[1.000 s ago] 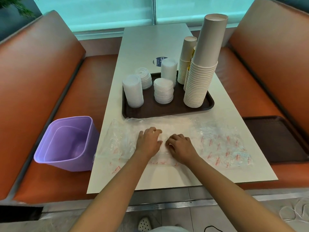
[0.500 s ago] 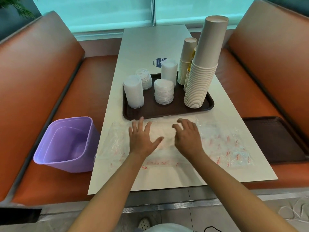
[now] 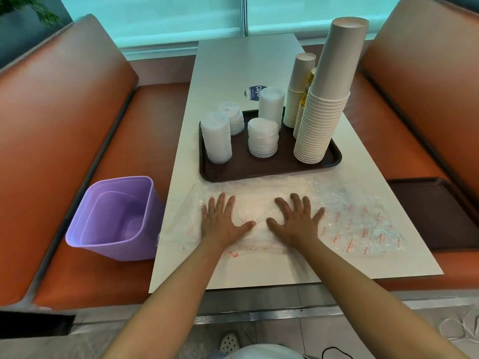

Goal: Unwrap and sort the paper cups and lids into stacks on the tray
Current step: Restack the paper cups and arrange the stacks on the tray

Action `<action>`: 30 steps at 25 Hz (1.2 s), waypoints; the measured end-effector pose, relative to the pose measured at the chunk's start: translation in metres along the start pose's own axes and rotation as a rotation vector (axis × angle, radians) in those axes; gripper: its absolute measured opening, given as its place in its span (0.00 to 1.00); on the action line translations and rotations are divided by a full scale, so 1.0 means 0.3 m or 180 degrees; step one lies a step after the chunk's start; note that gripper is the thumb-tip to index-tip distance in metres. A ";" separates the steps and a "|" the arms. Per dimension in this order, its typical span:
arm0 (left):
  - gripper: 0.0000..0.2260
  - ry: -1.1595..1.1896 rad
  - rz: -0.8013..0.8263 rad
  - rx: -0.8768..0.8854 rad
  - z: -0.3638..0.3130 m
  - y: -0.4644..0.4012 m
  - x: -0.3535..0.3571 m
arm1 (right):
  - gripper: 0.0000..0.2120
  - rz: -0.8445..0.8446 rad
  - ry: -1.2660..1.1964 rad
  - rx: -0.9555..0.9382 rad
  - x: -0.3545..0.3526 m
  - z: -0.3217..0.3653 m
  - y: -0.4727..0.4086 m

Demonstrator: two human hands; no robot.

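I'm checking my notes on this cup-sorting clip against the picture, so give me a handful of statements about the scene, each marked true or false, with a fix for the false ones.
1. Both hands lie flat with fingers spread on the plastic wrap. True: left hand and right hand press it onto the table.
2. The tallest cup stack stands at the tray's left end. False: it stands at the right end of the tray.
3. The purple bin sits on the bench to the table's left. True.
4. The left hand grips a lid stack. False: the lid stacks stand untouched on the tray.
5. A second tray lies on the right bench. True.
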State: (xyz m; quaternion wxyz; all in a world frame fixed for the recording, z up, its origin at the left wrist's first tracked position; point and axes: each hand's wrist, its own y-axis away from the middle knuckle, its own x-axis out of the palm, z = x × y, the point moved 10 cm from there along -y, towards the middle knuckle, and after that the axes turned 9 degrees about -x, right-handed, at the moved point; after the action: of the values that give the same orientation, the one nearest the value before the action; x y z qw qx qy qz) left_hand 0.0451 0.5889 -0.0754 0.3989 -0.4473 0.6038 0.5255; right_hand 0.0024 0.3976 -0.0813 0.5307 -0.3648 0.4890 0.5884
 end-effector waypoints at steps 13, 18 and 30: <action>0.14 0.1152 -0.0819 -0.0507 0.066 0.126 -0.189 | 0.16 -0.1072 0.0155 -0.1229 -0.189 0.286 -0.022; 0.19 0.1290 -0.0003 -0.0723 0.087 0.133 -0.095 | 0.18 -0.0270 -0.0113 -0.1605 -0.069 0.429 -0.068; 0.14 0.0973 0.0076 -0.0465 0.106 0.176 -0.143 | 0.31 0.0380 0.0379 -0.1085 0.077 0.391 -0.118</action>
State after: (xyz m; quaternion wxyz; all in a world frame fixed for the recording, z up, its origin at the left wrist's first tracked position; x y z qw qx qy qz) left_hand 0.0071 0.6280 -0.0241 0.2625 -0.5427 0.6229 0.4985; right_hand 0.0438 0.5153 -0.0798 0.3954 -0.4539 0.4336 0.6705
